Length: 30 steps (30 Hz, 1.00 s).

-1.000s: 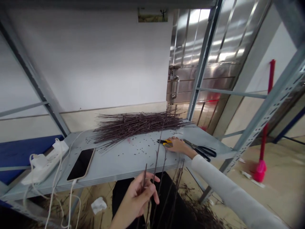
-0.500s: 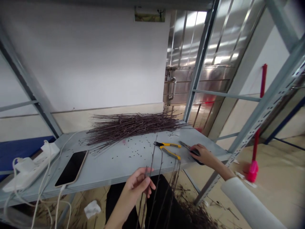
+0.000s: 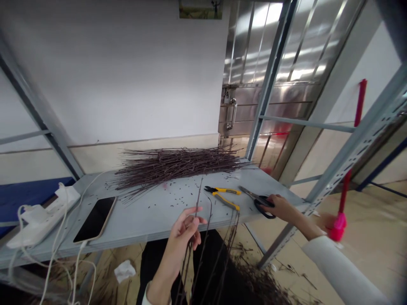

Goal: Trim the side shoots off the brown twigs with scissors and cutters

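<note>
My left hand [image 3: 182, 235] pinches a thin dark twig [image 3: 197, 199] that stands upright in front of the grey shelf [image 3: 159, 212], with more twigs hanging below it. My right hand [image 3: 281, 207] is closed on the black handles of the scissors [image 3: 256, 198] lying at the shelf's right end. Yellow-handled pliers [image 3: 222, 195] lie just left of the scissors. A big pile of dark twigs [image 3: 174, 165] lies along the back of the shelf.
A black phone [image 3: 94, 219] on a white cable and a white power strip [image 3: 38, 216] sit at the shelf's left. Metal rack posts [image 3: 267, 84] frame the shelf. Twig scraps [image 3: 267, 284] litter the floor below, and a pink-red tool [image 3: 345, 186] stands at right.
My right hand left the yellow pliers, moved right and closed on the scissors' handles. My left hand lifted its twig a little.
</note>
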Available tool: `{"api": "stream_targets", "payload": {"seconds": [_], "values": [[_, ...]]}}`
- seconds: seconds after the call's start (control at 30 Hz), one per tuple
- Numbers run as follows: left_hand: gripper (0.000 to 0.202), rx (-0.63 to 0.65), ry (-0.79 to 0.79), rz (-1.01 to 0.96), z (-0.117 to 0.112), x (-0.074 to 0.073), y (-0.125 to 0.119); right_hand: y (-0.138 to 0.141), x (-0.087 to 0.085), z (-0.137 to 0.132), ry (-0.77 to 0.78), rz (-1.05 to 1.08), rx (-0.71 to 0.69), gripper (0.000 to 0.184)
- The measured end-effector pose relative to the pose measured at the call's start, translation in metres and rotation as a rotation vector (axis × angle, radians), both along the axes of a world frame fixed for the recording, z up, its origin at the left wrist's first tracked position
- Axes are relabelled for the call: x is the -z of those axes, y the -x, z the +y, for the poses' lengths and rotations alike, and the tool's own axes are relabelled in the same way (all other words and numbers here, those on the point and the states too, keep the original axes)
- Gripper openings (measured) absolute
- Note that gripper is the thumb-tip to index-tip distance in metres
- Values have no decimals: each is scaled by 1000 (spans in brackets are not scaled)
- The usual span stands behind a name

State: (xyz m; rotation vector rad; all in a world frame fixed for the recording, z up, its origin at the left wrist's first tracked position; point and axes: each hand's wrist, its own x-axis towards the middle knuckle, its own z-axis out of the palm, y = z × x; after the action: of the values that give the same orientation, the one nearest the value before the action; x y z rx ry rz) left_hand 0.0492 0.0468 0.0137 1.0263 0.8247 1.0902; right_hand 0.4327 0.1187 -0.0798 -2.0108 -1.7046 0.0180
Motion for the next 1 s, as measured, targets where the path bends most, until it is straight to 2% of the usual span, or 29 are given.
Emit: {"api": "stream_targets", "payload": {"seconds": [0.17, 0.27, 0.33, 0.4, 0.47, 0.57, 0.67, 0.87, 1.0], "values": [[40, 2, -45, 13, -3, 1, 3, 5, -13, -4, -25, 39, 48, 26], [38, -7, -72, 28, -3, 1, 4, 16, -27, -12, -70, 87, 70, 30], [39, -8, -77, 30, -4, 2, 4, 31, -43, -19, -106, 212, -19, 36], [41, -1, -84, 21, -4, 2, 4, 53, -63, -28, -151, 449, -228, 40], [42, 7, -97, 16, -5, 2, 5, 79, -85, -38, -173, 551, -373, 42], [44, 7, -116, 35, -8, -1, 7, 114, -114, -54, -188, 503, -467, 41], [46, 13, -122, 62, -12, -7, 11, 139, -132, -68, -116, 473, -558, 37], [44, -8, -147, 72, -15, -9, 16, 160, -149, -90, 138, 359, -671, 35], [41, 7, -174, 70, -16, -8, 17, 164, -155, -93, 183, 318, -703, 29]]}}
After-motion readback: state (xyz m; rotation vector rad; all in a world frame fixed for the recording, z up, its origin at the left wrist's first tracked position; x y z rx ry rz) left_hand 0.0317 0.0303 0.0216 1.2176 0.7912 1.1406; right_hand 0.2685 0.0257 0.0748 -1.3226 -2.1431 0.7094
